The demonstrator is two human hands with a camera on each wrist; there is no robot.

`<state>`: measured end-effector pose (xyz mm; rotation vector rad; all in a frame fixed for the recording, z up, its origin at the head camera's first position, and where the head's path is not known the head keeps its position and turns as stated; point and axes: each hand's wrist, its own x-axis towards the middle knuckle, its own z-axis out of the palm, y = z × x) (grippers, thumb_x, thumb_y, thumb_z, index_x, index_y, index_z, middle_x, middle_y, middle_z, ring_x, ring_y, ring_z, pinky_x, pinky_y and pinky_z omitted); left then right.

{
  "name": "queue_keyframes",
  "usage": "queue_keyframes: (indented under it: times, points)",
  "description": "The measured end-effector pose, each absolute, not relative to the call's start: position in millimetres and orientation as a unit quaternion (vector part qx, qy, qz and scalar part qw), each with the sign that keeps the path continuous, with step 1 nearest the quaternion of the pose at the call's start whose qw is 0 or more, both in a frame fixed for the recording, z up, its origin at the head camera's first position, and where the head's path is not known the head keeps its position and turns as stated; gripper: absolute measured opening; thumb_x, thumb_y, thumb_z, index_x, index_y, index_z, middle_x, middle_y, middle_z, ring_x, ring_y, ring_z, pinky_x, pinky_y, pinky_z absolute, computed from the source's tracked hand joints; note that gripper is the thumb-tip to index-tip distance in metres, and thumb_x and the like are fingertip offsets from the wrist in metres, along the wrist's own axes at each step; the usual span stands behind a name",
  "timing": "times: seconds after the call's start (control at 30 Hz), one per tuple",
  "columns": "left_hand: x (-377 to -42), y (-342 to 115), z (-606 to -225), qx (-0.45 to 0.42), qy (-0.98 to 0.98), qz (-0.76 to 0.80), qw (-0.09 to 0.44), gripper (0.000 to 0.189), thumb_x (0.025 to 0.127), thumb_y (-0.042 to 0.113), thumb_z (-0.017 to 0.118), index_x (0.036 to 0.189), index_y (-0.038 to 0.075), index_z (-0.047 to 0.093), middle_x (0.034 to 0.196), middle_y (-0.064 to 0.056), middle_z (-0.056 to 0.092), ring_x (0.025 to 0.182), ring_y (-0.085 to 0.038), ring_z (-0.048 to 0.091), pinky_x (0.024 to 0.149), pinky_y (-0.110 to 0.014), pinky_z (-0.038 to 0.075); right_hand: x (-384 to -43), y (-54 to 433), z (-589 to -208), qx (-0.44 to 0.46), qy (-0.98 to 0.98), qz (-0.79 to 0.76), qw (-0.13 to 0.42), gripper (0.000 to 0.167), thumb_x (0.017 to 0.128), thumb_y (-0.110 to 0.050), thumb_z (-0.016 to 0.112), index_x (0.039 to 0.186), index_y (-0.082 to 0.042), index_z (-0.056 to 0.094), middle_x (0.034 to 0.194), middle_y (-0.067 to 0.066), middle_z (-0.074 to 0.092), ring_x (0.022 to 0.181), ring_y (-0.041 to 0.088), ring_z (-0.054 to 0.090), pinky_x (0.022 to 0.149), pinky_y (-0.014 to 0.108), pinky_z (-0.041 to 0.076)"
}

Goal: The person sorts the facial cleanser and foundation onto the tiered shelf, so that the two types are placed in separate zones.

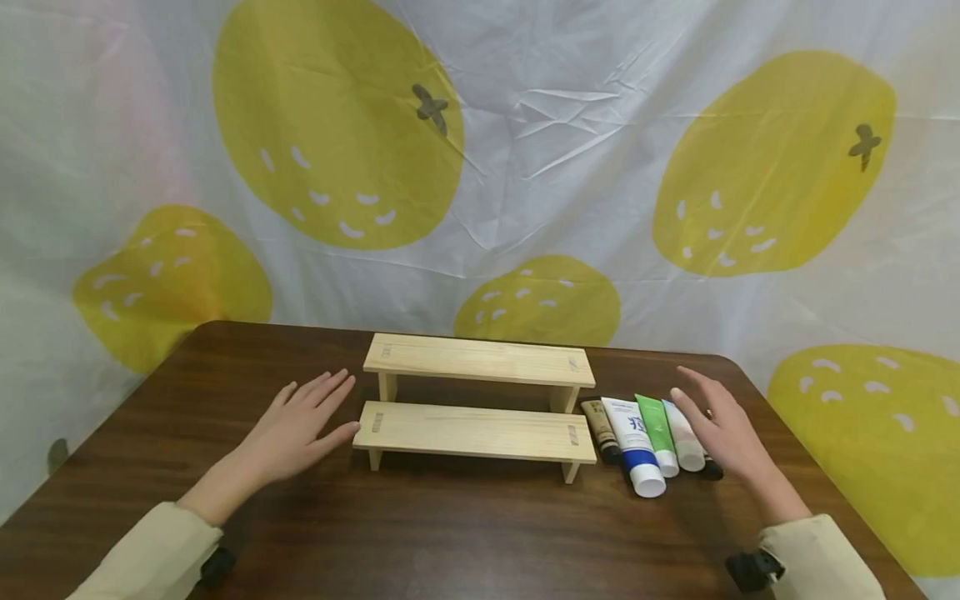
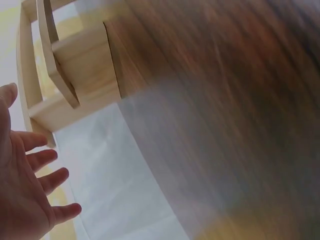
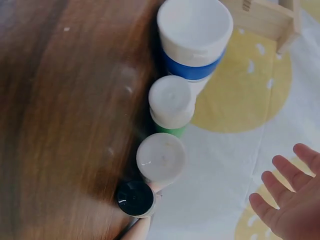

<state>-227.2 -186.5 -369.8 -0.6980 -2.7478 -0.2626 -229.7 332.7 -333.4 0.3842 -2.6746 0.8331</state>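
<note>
Nearest my head camera, two cream fabric sleeves [image 1: 150, 554] reach in over a dark brown wood-grain surface [image 1: 465, 525]. I see the left hand [image 1: 296, 433] with fingers straight and spread, at the left end of a two-tier stand of pale wood [image 1: 472, 430]; I cannot tell whether its thumb touches it. The right hand [image 1: 723, 427], also spread, is near a row of tubes right of the stand, apart from them: a tan tube with a black cap [image 1: 599, 421], a white tube with a blue band [image 1: 624, 422], a green tube with a white cap [image 1: 654, 425], a whitish tube [image 1: 681, 435] and, partly hidden, a black-capped one [image 1: 713, 471]. Behind hangs a white cloth printed with yellow lemons [image 1: 525, 50].
</note>
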Motion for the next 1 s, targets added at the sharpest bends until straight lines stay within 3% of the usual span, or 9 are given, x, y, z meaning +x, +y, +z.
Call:
queue_keyframes:
  times: [0.27,0.63,1.0]
  points:
    - [-224.0,-176.0,-372.9,-0.253,-0.954,-0.097,0.132,0.068,0.089,0.053,0.038,0.138,0.006,0.032,0.139,-0.011,0.030,0.126,-0.029,0.025,0.096,-0.056,0.014,-236.8,348.7,-329.0,0.069,-0.919,0.353,0.163,0.052,0.094,-0.037,0.037,0.132,-0.001,0.035,0.129,0.024,0.037,0.114,0.042,0.034,0.087,0.055,0.030]
    - [-222.5,-168.7,-378.5,-0.265,-0.953,-0.084,0.117,0.069,0.089,0.055,0.035,0.137,0.006,0.033,0.138,-0.011,0.031,0.124,-0.030,0.028,0.095,-0.056,0.017,-250.9,386.6,-325.4,0.017,-0.900,0.426,0.094,0.070,0.092,-0.049,0.030,0.136,0.006,0.023,0.135,0.030,0.021,0.119,0.048,0.019,0.087,0.061,0.022]
    - [-223.5,-165.5,-383.0,-0.268,-0.954,-0.076,0.109,0.067,0.088,0.052,0.040,0.136,0.006,0.035,0.137,-0.011,0.033,0.123,-0.031,0.031,0.093,-0.057,0.020,-253.0,410.5,-324.9,0.001,-0.930,0.363,0.058,0.065,0.095,-0.040,0.025,0.129,0.015,0.026,0.123,0.039,0.030,0.110,0.050,0.031,0.083,0.056,0.030]
